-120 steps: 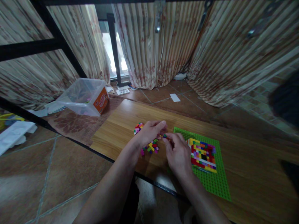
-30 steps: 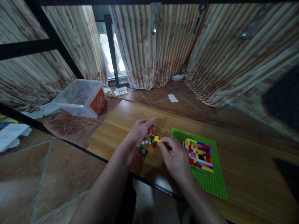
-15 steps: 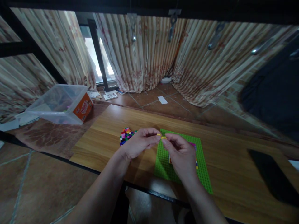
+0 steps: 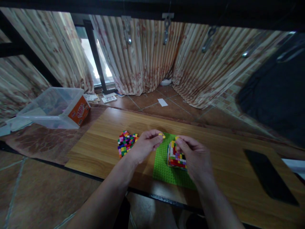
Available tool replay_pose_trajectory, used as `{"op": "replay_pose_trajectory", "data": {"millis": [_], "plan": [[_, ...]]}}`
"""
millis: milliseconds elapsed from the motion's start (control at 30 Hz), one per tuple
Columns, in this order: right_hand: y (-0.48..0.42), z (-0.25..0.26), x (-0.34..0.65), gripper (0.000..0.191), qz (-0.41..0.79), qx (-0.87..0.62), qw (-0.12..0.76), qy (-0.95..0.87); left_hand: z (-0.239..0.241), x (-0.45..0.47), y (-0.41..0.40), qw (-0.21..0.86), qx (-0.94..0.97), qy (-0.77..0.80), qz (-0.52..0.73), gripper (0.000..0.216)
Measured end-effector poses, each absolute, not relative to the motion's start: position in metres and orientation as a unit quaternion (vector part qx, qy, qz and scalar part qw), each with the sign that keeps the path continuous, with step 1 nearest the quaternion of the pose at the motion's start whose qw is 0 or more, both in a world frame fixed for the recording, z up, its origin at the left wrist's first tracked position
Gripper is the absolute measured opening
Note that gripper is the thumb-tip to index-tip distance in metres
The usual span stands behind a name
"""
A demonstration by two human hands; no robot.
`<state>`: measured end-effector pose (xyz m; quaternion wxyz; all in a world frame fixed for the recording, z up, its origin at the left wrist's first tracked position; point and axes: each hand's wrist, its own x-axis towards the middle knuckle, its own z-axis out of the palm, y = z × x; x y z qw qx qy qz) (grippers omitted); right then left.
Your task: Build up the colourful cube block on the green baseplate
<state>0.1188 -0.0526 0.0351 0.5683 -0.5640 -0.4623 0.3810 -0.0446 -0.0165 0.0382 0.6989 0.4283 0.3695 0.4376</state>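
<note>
A layered stack of toy bricks sits on a green board, partly hidden by the right hand. That hand pinches a yellow brick between thumb and forefinger, right above the stack's far edge; whether brick and stack touch, I cannot tell. The left hand is closed at the fingertips on a second yellow piece, held over the board and apart from the stack. Both pieces are tiny, so a loose pinch could drop either one. A brick pressed down off its studs could sit crooked, and a hard push on one edge could loosen the layers beneath.

Beyond the left wrist lies a loose pile of bricks on the wooden table; a dragging forearm could scatter it. A dark flat slab lies farther along the table, and a clear plastic box stands past the opposite end.
</note>
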Motion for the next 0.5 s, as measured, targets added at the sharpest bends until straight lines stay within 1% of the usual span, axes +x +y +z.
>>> {"op": "replay_pose_trajectory", "data": {"millis": [133, 200, 333, 500], "plan": [[-0.051, 0.039, 0.160, 0.023, 0.214, -0.621, 0.553, -0.513, 0.038, -0.043, -0.010, 0.691, 0.352, 0.428, 0.465, 0.026], [-0.052, 0.039, 0.176, 0.021, 0.173, -0.617, 0.523, -0.561, 0.038, -0.042, -0.009, 0.687, 0.343, 0.440, 0.466, 0.024], [-0.055, 0.034, 0.183, 0.019, 0.160, -0.588, 0.465, -0.642, 0.040, -0.038, -0.012, 0.685, 0.365, 0.438, 0.453, 0.019], [-0.055, 0.028, 0.167, 0.014, 0.136, -0.557, 0.414, -0.707, 0.040, -0.035, -0.016, 0.674, 0.376, 0.454, 0.445, 0.021]]}}
